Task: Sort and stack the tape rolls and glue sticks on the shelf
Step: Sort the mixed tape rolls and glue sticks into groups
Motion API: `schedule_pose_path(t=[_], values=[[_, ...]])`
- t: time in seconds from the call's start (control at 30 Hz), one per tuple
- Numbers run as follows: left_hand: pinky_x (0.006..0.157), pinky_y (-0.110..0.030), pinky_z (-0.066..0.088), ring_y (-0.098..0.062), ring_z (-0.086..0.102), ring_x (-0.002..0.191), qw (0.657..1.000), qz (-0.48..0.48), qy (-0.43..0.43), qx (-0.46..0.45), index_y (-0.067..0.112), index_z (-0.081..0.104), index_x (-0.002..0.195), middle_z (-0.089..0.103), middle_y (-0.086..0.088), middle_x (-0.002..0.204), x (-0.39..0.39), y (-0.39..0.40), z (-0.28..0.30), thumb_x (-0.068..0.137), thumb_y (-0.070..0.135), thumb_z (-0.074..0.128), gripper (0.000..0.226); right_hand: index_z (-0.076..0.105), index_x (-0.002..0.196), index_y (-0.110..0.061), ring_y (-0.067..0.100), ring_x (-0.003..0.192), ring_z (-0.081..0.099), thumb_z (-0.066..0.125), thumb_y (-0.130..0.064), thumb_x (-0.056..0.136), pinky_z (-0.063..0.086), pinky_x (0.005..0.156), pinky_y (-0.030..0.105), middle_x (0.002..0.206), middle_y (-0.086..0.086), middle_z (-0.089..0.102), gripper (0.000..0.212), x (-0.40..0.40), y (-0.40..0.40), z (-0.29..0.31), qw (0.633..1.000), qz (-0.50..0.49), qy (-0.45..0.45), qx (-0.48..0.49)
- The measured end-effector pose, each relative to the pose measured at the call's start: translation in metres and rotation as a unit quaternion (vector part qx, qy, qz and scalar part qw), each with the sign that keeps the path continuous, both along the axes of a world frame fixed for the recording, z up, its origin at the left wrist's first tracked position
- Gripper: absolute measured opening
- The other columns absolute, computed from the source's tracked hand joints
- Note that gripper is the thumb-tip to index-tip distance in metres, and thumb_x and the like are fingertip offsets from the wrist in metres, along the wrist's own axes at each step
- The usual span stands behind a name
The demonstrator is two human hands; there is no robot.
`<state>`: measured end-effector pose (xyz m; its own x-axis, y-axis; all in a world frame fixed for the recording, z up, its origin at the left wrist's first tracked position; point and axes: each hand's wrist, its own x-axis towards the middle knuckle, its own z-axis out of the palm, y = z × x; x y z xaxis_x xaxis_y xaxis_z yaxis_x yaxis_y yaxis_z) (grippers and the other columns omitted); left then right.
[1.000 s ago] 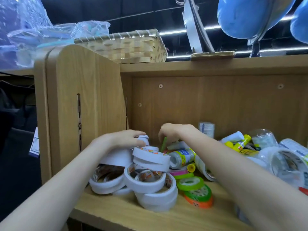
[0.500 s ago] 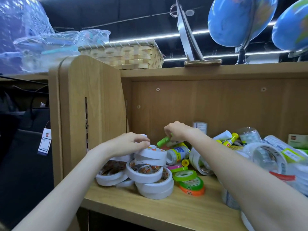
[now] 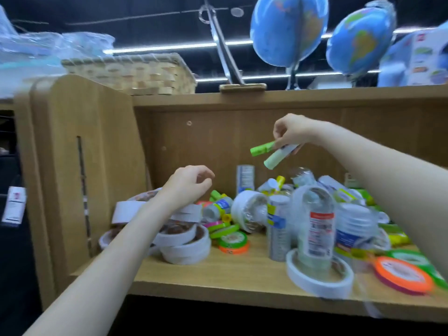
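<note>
Step in hand: sorting, by the look of it; glue sticks are being lifted out of the mixed heap, with stacking of the tape not yet finished.
Right hand [image 3: 292, 130]: raised above the middle of the shelf [image 3: 218, 272], its fingers [image 3: 281, 139] curled in a pinch on 2 glue sticks, a bright green one [image 3: 261, 149] and a paler green one [image 3: 275, 160], both angled down to the left.
Left hand [image 3: 186, 184]: hovers over the white tape rolls [image 3: 184, 241] near the shelf's left end, fingers loosely curled, holding nothing.
White tape rolls: piled unevenly against the left side panel, some lying flat, some tilted.
Coloured tape rolls [image 3: 232, 241]: green, pink and orange ones lie just right of the white pile; more at the right front edge.
Remaining glue sticks [image 3: 219, 204]: scattered through the middle heap among clear bottles [image 3: 315, 229].
Next move, as a judgement: the 2 sticks need a spot of their own on the shelf, set down side by side; the blur hides where free room lies at the back.
</note>
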<state>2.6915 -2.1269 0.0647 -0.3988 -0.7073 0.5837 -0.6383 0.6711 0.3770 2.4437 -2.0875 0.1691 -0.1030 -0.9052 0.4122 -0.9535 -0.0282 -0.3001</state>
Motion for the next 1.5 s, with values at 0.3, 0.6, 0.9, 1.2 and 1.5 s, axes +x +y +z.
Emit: schedule_pose_path(t=[0.3,0.6,0.9,1.2,1.5], values=[[0.069,-0.006,0.040,-0.006,0.058,0.093,0.975,-0.213,0.051,0.039,0.016,0.065,0.109,0.066,0.003,0.102,-0.105,0.063,-0.021,0.096,0.023,0.049,0.022,0.057,0.074,-0.019,0.025,0.081,0.057,0.076,-0.012,0.074,0.042,0.073,0.033,0.083,0.006,0.061,0.020,-0.144,0.125,-0.067,0.977,-0.122,-0.074,-0.159],[0.070,0.003,0.035,0.005,0.056,0.092,0.977,-0.199,0.050,0.064,0.024,0.065,0.104,0.064,0.014,0.101,-0.137,0.077,-0.025,0.093,0.035,0.049,0.022,0.062,0.101,-0.006,0.030,0.110,0.051,0.067,-0.016,0.083,0.034,0.079,0.028,0.113,0.012,0.060,0.021,-0.196,0.107,-0.115,0.947,-0.210,-0.111,-0.217],[0.092,-0.023,0.039,-0.006,0.055,0.110,0.989,-0.142,0.004,0.045,0.020,0.067,0.111,0.064,0.008,0.113,-0.126,0.073,-0.031,0.093,0.041,0.046,0.034,0.064,0.092,-0.008,0.025,0.073,0.058,0.065,-0.018,0.084,0.052,0.075,0.037,0.090,0.011,0.059,0.013,-0.189,0.067,-0.094,0.923,-0.247,-0.218,-0.197],[0.090,-0.033,0.043,-0.013,0.057,0.102,0.993,-0.110,0.028,0.003,0.018,0.069,0.103,0.067,0.003,0.105,-0.131,0.070,-0.037,0.095,0.038,0.046,0.031,0.063,0.096,-0.006,0.024,0.066,0.063,0.067,-0.024,0.085,0.056,0.079,0.041,0.099,0.012,0.064,0.021,-0.204,0.075,-0.120,0.923,-0.261,-0.224,-0.171],[0.087,-0.037,0.042,-0.017,0.057,0.099,0.995,-0.094,0.032,-0.028,0.019,0.070,0.098,0.067,-0.001,0.099,-0.133,0.070,-0.040,0.096,0.038,0.041,0.034,0.058,0.120,-0.013,0.032,0.129,0.036,0.057,-0.034,0.090,0.024,0.105,0.038,0.136,0.012,0.048,0.037,-0.200,0.098,-0.144,0.981,-0.159,0.058,-0.095]])
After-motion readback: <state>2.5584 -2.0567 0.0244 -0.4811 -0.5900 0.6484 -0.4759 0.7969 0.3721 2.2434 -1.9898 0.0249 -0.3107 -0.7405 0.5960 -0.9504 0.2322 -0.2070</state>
